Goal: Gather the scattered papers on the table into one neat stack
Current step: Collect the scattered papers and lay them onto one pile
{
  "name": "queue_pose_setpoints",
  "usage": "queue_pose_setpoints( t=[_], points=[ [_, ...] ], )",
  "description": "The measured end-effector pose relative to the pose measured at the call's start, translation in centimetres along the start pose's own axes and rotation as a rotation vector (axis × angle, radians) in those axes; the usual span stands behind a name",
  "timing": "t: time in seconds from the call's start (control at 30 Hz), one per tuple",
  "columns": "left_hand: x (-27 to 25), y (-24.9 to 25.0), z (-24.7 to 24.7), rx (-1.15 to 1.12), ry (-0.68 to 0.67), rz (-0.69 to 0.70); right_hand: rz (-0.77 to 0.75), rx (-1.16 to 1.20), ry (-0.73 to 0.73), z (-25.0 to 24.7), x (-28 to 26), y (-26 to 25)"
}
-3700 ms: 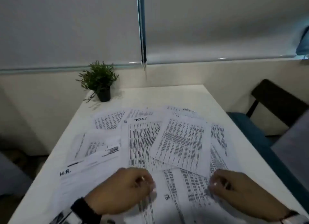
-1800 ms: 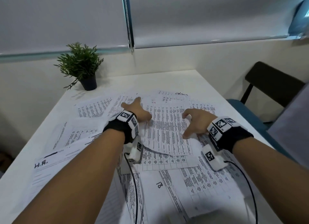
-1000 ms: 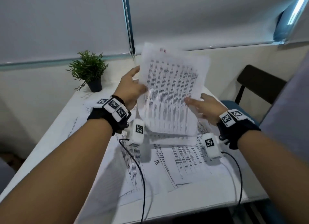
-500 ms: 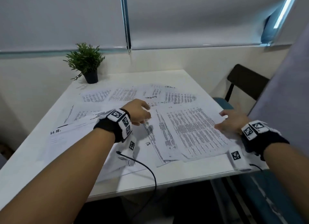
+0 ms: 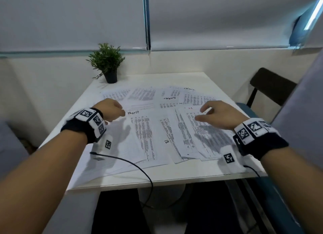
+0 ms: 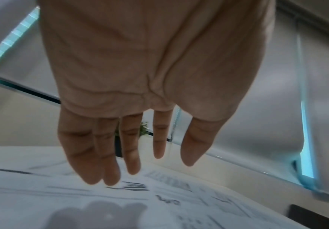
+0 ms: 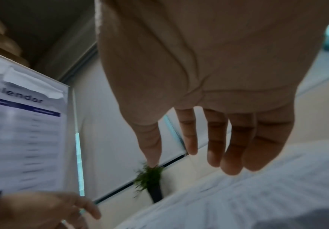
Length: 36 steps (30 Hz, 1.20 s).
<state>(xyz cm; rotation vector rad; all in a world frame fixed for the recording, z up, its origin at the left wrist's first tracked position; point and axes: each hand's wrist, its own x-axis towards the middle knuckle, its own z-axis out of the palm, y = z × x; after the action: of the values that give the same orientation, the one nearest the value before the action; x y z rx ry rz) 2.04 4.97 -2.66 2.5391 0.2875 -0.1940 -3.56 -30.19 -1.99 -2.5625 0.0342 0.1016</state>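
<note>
Wall calendar (image 7: 22, 131) only in right wrist view; papers (image 5: 148, 132) scattered.

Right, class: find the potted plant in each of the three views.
Head: potted plant at the table's far left corner.
Left wrist: partly hidden behind the left hand's fingers, centre.
Right wrist: below the right hand's thumb tip, lower centre.
Shared landmark: the papers.

Both forearms reach forward toward 12 o'clock, palms down. The left hand (image 5: 111, 109) at 10 o'clock hangs with fingers (image 6: 108, 155) loosely extended (nothing gripped). The right hand (image 5: 218, 115) at 2 o'clock spreads its fingers (image 7: 216, 139), also holding nothing.
</note>
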Motion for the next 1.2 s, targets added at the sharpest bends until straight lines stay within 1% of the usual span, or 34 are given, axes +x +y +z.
queue_pose_setpoints(
  t=[0.07, 0.17, 0.27, 0.33, 0.43, 0.5, 0.63, 0.8, 0.83, 0.9, 0.97, 1.0, 1.07, 1.13, 1.2],
  points=[
    [-0.2, -2.5, -1.2, 0.087, 0.026, -0.066, -0.080, -0.019, -0.082, 2.7, 1.0, -3.3],
    [-0.5, -7.1, -2.4, 0.241, 0.043, -0.205, -0.188, -0.103, -0.196, 6.9, 2.2, -8.2],
    [-0.2, -11.8, -2.7, 0.259, 0.058, -0.327, -0.232, -0.169, -0.285, 10.3, 3.0, -12.6],
    [-0.3, -13.3, -2.4, 0.248, 0.069, -0.357, -0.230, -0.187, -0.321, 12.1, 3.2, -14.8],
    [-0.6, -13.2, -2.1, 0.228, 0.078, -0.323, -0.218, -0.203, -0.345, 14.0, 3.5, -16.9],
    [-0.2, -12.7, -2.0, 0.213, 0.059, -0.297, -0.204, -0.185, -0.336, 15.1, 3.7, -17.3],
    [0.8, -11.9, -1.5, 0.200, 0.025, -0.264, -0.170, -0.130, -0.323, 16.4, 4.1, -16.9],
    [1.2, -11.2, -1.6, 0.204, 0.056, -0.241, -0.143, -0.128, -0.377, 16.1, 5.6, -16.0],
    [1.2, -11.0, -1.6, 0.183, 0.060, -0.231, -0.129, -0.092, -0.370, 15.9, 5.9, -15.7],
    [1.4, -10.6, -1.7, 0.139, 0.063, -0.212, -0.119, -0.062, -0.281, 15.1, 6.4, -15.2],
    [1.4, -10.0, -1.7, 0.097, 0.040, -0.195, -0.134, -0.132, -0.191, 14.0, 6.3, -14.7],
    [1.5, -9.7, -1.7, 0.085, 0.019, -0.187, -0.144, -0.191, -0.193, 13.7, 6.2, -14.5],
    [1.6, -9.0, -1.3, 0.078, -0.014, -0.173, -0.177, -0.365, -0.246, 13.8, 5.7, -14.1],
    [1.7, -8.0, -0.7, 0.101, -0.025, -0.140, -0.232, -0.539, -0.237, 14.3, 5.1, -14.2],
    [1.8, -7.2, 0.0, 0.136, -0.025, -0.111, -0.261, -0.580, -0.224, 14.5, 4.7, -14.4]
  ],
)
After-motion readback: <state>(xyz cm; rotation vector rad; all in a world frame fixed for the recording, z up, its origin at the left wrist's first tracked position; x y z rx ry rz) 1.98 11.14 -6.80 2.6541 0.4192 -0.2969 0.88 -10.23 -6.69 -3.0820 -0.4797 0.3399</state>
